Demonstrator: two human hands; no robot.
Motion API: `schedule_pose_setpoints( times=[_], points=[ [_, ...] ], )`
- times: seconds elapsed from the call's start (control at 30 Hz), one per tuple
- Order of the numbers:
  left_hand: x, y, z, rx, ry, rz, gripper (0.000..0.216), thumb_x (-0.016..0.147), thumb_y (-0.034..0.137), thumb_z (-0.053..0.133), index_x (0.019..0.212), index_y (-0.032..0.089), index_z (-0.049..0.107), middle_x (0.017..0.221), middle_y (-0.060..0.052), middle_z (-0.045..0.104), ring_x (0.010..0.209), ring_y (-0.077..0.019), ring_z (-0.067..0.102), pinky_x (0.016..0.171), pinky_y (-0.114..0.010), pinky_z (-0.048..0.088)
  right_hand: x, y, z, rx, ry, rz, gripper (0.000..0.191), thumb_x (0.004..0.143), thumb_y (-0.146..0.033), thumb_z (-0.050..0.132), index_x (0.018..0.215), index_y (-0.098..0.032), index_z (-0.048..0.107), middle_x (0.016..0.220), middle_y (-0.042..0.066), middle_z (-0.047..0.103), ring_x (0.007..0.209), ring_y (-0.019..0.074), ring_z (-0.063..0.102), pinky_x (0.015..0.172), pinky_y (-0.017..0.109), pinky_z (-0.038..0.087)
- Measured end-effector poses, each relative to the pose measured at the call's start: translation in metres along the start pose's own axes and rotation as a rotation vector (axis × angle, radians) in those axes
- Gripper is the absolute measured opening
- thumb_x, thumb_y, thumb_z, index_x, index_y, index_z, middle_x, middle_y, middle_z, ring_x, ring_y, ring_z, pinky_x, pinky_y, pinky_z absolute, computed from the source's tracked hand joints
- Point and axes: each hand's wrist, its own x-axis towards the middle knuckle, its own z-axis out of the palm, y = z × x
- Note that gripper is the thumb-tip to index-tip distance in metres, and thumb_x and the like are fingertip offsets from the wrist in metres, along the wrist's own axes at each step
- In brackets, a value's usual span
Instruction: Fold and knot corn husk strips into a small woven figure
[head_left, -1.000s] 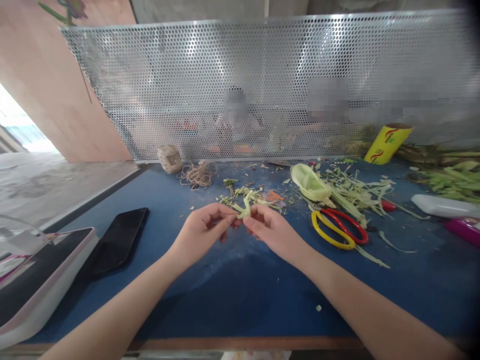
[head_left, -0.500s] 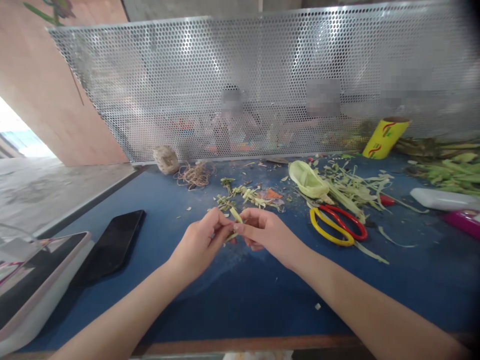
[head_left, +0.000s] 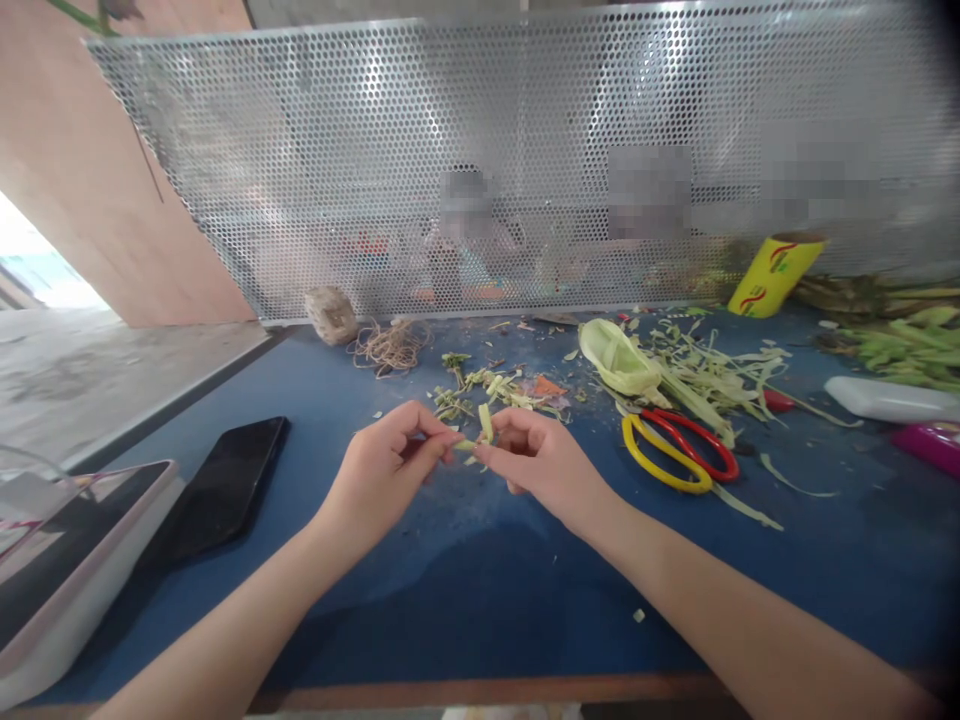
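Both hands pinch one narrow strip of pale green husk [head_left: 486,424] above the middle of the blue table. My left hand [head_left: 394,455] has its thumb and fingertips closed on one end. My right hand [head_left: 546,455] pinches the other end, where the strip folds and sticks up. Just beyond the hands lie small folded husk pieces and green bits [head_left: 495,385]. To the right of my right hand are scissors [head_left: 679,450] with one yellow and one red handle, lying apart from it. A cupped pale green husk [head_left: 616,358] rests behind them.
A black phone [head_left: 225,480] and a white-rimmed tray [head_left: 97,570] lie left. Near the perforated metal screen [head_left: 337,200] are a stone-like block [head_left: 331,314], tangled twine [head_left: 391,346] and a yellow roll [head_left: 776,275]. Shredded strips [head_left: 705,370] and a white bottle [head_left: 885,398] lie right. People sit behind the screen.
My hands have moved slightly apart, the left one shifting left. The strip now shows stretched between the fingertips, with a bent part standing up by my right hand.
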Motion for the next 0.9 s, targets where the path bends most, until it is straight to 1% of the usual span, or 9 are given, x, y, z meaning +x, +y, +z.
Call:
schedule_pose_setpoints(
  times=[0.13, 0.23, 0.33, 0.4, 0.47, 0.57, 0.63, 0.77, 0.9],
  points=[
    [0.002, -0.001, -0.002, 0.006, 0.057, -0.031, 0.016, 0.078, 0.03, 0.054, 0.067, 0.018, 0.05, 0.054, 0.004, 0.055, 0.041, -0.0073, 0.045, 0.041, -0.018, 0.037, 0.001, -0.003, -0.002, 0.164, -0.063, 0.059, 0.019, 0.07, -0.034, 0.063, 0.072, -0.019, 0.052, 0.047, -0.007, 0.045, 0.037, 0.0039, 0.032, 0.038, 0.019, 0.025],
    [0.001, -0.004, 0.001, -0.035, -0.016, -0.005, 0.014, 0.082, 0.03, 0.048, 0.074, 0.019, 0.047, 0.068, 0.002, 0.057, 0.048, -0.0085, 0.051, 0.049, -0.021, 0.042, 0.002, -0.004, -0.004, 0.209, -0.086, 0.056, 0.022, 0.075, -0.041, 0.056, 0.074, -0.019, 0.055, 0.049, -0.005, 0.049, 0.038, 0.0043, 0.033, 0.04, 0.02, 0.025],
    [-0.001, -0.005, 0.008, -0.18, -0.109, 0.048, 0.011, 0.085, 0.03, 0.042, 0.082, 0.019, 0.045, 0.081, 0.0, 0.058, 0.061, -0.01, 0.056, 0.059, -0.025, 0.046, 0.003, -0.003, -0.003, 0.074, -0.007, 0.028, 0.019, 0.072, -0.038, 0.06, 0.069, -0.019, 0.059, 0.051, -0.006, 0.046, 0.043, 0.0055, 0.036, 0.042, 0.02, 0.025],
    [-0.003, -0.003, 0.012, -0.308, -0.146, 0.044, 0.014, 0.081, 0.029, 0.05, 0.091, 0.02, 0.044, 0.081, 0.0, 0.058, 0.065, -0.011, 0.057, 0.061, -0.025, 0.047, 0.003, -0.003, -0.002, 0.015, 0.062, -0.002, 0.016, 0.068, -0.034, 0.064, 0.065, -0.019, 0.06, 0.054, -0.005, 0.048, 0.047, 0.0064, 0.038, 0.045, 0.021, 0.028],
    [-0.004, 0.001, 0.016, -0.388, -0.151, 0.002, 0.03, 0.073, 0.026, 0.061, 0.098, 0.02, 0.045, 0.081, 0.0, 0.06, 0.071, -0.0126, 0.058, 0.063, -0.024, 0.048, 0.002, -0.004, 0.0, 0.015, 0.093, -0.017, 0.014, 0.065, -0.032, 0.065, 0.066, -0.019, 0.061, 0.058, -0.004, 0.051, 0.05, 0.0077, 0.041, 0.05, 0.023, 0.032],
    [-0.003, 0.005, 0.021, -0.385, -0.137, -0.091, 0.02, 0.071, 0.025, 0.063, 0.089, 0.017, 0.057, 0.078, -0.002, 0.063, 0.073, -0.0138, 0.059, 0.063, -0.023, 0.047, 0.001, -0.005, 0.001, 0.05, 0.12, -0.017, 0.016, 0.062, -0.032, 0.068, 0.069, -0.019, 0.063, 0.06, -0.002, 0.053, 0.056, 0.0098, 0.044, 0.056, 0.025, 0.035],
    [-0.001, 0.006, 0.022, -0.385, -0.133, -0.142, 0.012, 0.072, 0.027, 0.06, 0.075, 0.016, 0.062, 0.072, -0.002, 0.064, 0.064, -0.0122, 0.056, 0.058, -0.022, 0.046, 0.001, -0.007, 0.001, 0.078, 0.152, -0.015, 0.017, 0.059, -0.034, 0.069, 0.066, -0.019, 0.063, 0.062, -0.002, 0.054, 0.059, 0.0108, 0.046, 0.057, 0.026, 0.037],
    [-0.002, 0.004, 0.02, -0.398, -0.043, -0.174, 0.018, 0.073, 0.032, 0.058, 0.066, 0.015, 0.062, 0.052, 0.002, 0.055, 0.045, -0.0078, 0.044, 0.043, -0.019, 0.036, -0.001, -0.012, 0.001, 0.111, 0.179, -0.067, 0.014, 0.059, -0.031, 0.07, 0.057, -0.02, 0.062, 0.063, -0.002, 0.049, 0.064, 0.012, 0.046, 0.061, 0.027, 0.037],
    [-0.002, 0.004, 0.019, -0.405, -0.132, -0.16, 0.015, 0.072, 0.03, 0.059, 0.066, 0.016, 0.061, 0.055, 0.002, 0.054, 0.049, -0.0094, 0.045, 0.047, -0.021, 0.038, -0.002, -0.011, 0.002, 0.146, 0.203, -0.083, 0.014, 0.056, -0.028, 0.072, 0.051, -0.02, 0.061, 0.066, -0.003, 0.043, 0.067, 0.0115, 0.044, 0.065, 0.027, 0.036]
  ],
)
